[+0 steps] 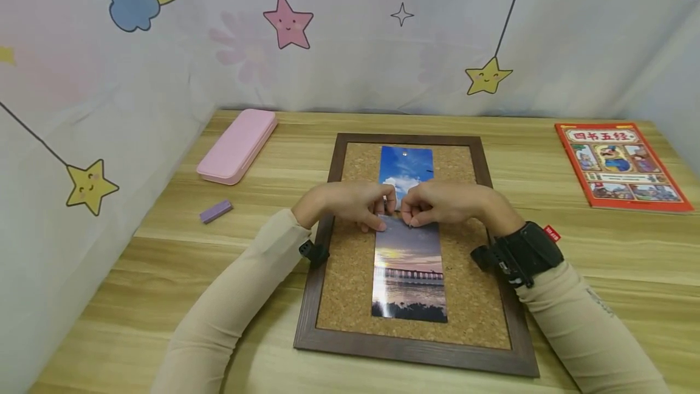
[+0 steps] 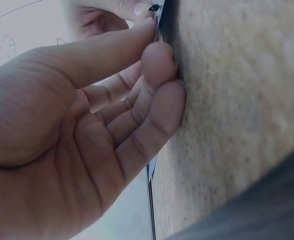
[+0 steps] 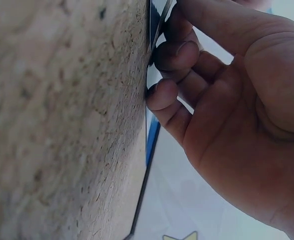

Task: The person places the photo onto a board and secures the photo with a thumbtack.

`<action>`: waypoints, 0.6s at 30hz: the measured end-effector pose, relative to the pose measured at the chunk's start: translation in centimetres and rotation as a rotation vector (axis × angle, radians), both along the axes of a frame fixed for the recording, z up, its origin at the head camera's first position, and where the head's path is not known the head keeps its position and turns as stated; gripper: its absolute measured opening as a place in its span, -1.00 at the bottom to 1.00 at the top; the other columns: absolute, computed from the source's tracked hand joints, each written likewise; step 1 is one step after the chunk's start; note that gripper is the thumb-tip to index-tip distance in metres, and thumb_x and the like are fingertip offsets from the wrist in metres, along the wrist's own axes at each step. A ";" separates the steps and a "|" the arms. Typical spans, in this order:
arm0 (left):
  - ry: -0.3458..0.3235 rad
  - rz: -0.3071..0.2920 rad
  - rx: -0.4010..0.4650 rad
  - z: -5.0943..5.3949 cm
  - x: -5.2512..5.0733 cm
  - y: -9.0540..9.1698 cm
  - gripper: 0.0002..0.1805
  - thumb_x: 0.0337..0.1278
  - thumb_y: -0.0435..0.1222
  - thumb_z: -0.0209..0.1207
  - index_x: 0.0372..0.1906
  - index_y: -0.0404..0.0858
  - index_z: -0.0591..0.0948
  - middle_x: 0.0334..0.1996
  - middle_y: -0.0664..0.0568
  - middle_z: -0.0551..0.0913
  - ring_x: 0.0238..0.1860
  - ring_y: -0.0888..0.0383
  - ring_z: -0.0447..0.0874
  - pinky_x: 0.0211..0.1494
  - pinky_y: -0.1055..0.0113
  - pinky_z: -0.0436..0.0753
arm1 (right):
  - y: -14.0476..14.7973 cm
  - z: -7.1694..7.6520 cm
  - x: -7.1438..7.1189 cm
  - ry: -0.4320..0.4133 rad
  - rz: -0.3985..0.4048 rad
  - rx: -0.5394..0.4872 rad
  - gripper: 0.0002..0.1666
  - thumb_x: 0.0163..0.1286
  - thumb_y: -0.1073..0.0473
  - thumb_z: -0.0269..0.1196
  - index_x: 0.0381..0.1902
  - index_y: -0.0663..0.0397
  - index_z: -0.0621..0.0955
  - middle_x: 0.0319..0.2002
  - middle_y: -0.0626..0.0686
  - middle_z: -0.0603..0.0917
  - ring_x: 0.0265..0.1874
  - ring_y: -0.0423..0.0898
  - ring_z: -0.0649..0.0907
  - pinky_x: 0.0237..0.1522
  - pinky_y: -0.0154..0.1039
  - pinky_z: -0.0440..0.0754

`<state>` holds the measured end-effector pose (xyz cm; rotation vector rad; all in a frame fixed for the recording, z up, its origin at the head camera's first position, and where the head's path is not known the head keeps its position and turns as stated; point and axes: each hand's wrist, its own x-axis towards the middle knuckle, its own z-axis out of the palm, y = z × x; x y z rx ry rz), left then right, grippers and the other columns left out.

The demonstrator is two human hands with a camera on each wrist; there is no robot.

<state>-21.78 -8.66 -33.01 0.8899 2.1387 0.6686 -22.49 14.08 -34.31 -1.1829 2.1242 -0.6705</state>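
A glossy sunset photo (image 1: 410,278) showing a pier lies on a corkboard (image 1: 350,284), below a blue-sky photo (image 1: 406,166). My left hand (image 1: 358,202) holds the sunset photo by its top left edge, the thumb on its face and the fingers curled near the cork. At the top edge my right hand (image 1: 445,202) has its thumb and fingertips together around a small dark thumbtack (image 2: 154,7). Both hands partly cover the sky photo's lower part. In the right wrist view, curled fingers (image 3: 177,55) lie close to the cork and the photo's edge.
The board's dark wooden frame (image 1: 415,351) rests on the wood-grain table (image 1: 262,321). A pink case (image 1: 237,146) and a small purple block (image 1: 216,211) are on the left. A red picture book (image 1: 623,166) lies at the far right. A patterned curtain (image 1: 350,72) hangs behind.
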 end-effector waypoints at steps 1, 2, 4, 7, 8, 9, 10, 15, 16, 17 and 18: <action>0.000 0.002 -0.002 0.0 0.0 0.0 -0.73 0.33 -0.36 0.25 0.01 -0.27 0.44 -0.25 -0.09 0.58 -0.37 0.09 0.65 -0.26 0.32 0.65 | 0.0 0.0 0.0 -0.001 0.001 0.001 -0.87 0.51 0.27 0.18 -0.30 0.03 0.58 -0.46 -0.11 0.47 -0.51 -0.19 0.44 -0.36 -0.26 0.39; 0.001 0.004 -0.005 -0.1 0.0 0.0 -0.73 0.33 -0.36 0.25 0.01 -0.27 0.43 -0.25 -0.08 0.58 -0.37 0.09 0.65 -0.26 0.32 0.65 | 0.0 0.0 0.0 -0.002 0.001 0.003 -0.87 0.51 0.27 0.18 -0.30 0.02 0.58 -0.46 -0.11 0.47 -0.51 -0.19 0.44 -0.36 -0.26 0.40; 0.003 0.008 -0.011 -0.1 0.0 0.0 -0.73 0.33 -0.35 0.25 0.01 -0.27 0.43 -0.25 -0.08 0.57 -0.37 0.09 0.64 -0.26 0.32 0.65 | 0.0 0.0 0.0 -0.006 0.000 0.006 -0.87 0.51 0.27 0.18 -0.30 0.02 0.58 -0.46 -0.11 0.48 -0.50 -0.18 0.44 -0.35 -0.26 0.40; 0.004 0.011 -0.018 -0.1 0.0 0.1 -0.74 0.34 -0.35 0.25 0.00 -0.27 0.43 -0.26 -0.08 0.56 -0.37 0.09 0.64 -0.26 0.33 0.64 | 0.0 0.1 0.0 -0.007 -0.003 0.015 -0.88 0.51 0.27 0.19 -0.29 0.01 0.59 -0.45 -0.10 0.48 -0.50 -0.18 0.45 -0.35 -0.25 0.41; 0.003 0.012 -0.020 -0.1 0.0 0.1 -0.74 0.34 -0.35 0.24 0.00 -0.27 0.43 -0.26 -0.08 0.55 -0.37 0.09 0.64 -0.26 0.33 0.65 | 0.0 0.1 0.0 -0.006 -0.005 0.018 -0.88 0.50 0.27 0.19 -0.29 0.01 0.59 -0.45 -0.10 0.49 -0.50 -0.18 0.45 -0.35 -0.25 0.41; 0.003 0.014 -0.020 -0.1 0.0 0.1 -0.74 0.34 -0.35 0.25 0.00 -0.27 0.43 -0.26 -0.08 0.55 -0.37 0.09 0.64 -0.26 0.33 0.65 | 0.0 0.1 0.1 -0.005 -0.007 0.021 -0.88 0.50 0.27 0.19 -0.29 0.01 0.59 -0.45 -0.10 0.49 -0.50 -0.18 0.45 -0.34 -0.25 0.41; 0.003 0.015 -0.020 -0.1 0.1 0.1 -0.74 0.34 -0.36 0.25 0.00 -0.28 0.43 -0.26 -0.08 0.55 -0.37 0.09 0.64 -0.26 0.33 0.65 | -0.1 0.1 0.1 -0.003 -0.010 0.025 -0.88 0.50 0.27 0.19 -0.29 0.01 0.59 -0.45 -0.10 0.49 -0.50 -0.18 0.45 -0.34 -0.25 0.41; 0.005 0.021 -0.019 -0.1 0.1 0.2 -0.74 0.32 -0.37 0.26 -0.01 -0.28 0.44 -0.26 -0.09 0.55 -0.37 0.09 0.63 -0.26 0.33 0.65 | -0.2 0.2 0.1 0.008 -0.025 0.043 -0.89 0.50 0.26 0.19 -0.28 0.01 0.59 -0.44 -0.10 0.49 -0.50 -0.18 0.45 -0.35 -0.25 0.41; 0.007 0.021 -0.020 -0.1 0.1 0.2 -0.73 0.32 -0.37 0.26 -0.01 -0.28 0.44 -0.26 -0.09 0.55 -0.37 0.09 0.64 -0.26 0.33 0.65 | -0.2 0.2 0.2 0.010 -0.026 0.043 -0.89 0.50 0.26 0.19 -0.28 0.01 0.59 -0.45 -0.10 0.49 -0.50 -0.18 0.45 -0.36 -0.25 0.41; 0.010 0.021 -0.020 -0.1 0.1 0.2 -0.73 0.32 -0.37 0.26 -0.02 -0.28 0.44 -0.26 -0.09 0.55 -0.37 0.09 0.64 -0.26 0.33 0.65 | -0.2 0.2 0.2 0.014 -0.027 0.045 -0.89 0.50 0.26 0.19 -0.28 0.01 0.59 -0.45 -0.10 0.49 -0.50 -0.18 0.45 -0.36 -0.25 0.40; 0.013 0.020 -0.022 -0.1 0.1 0.2 -0.73 0.31 -0.37 0.27 -0.02 -0.28 0.44 -0.26 -0.09 0.55 -0.37 0.09 0.64 -0.27 0.33 0.65 | -0.3 0.2 0.2 0.017 -0.028 0.045 -0.89 0.50 0.26 0.19 -0.28 0.02 0.60 -0.45 -0.10 0.49 -0.50 -0.19 0.45 -0.36 -0.25 0.40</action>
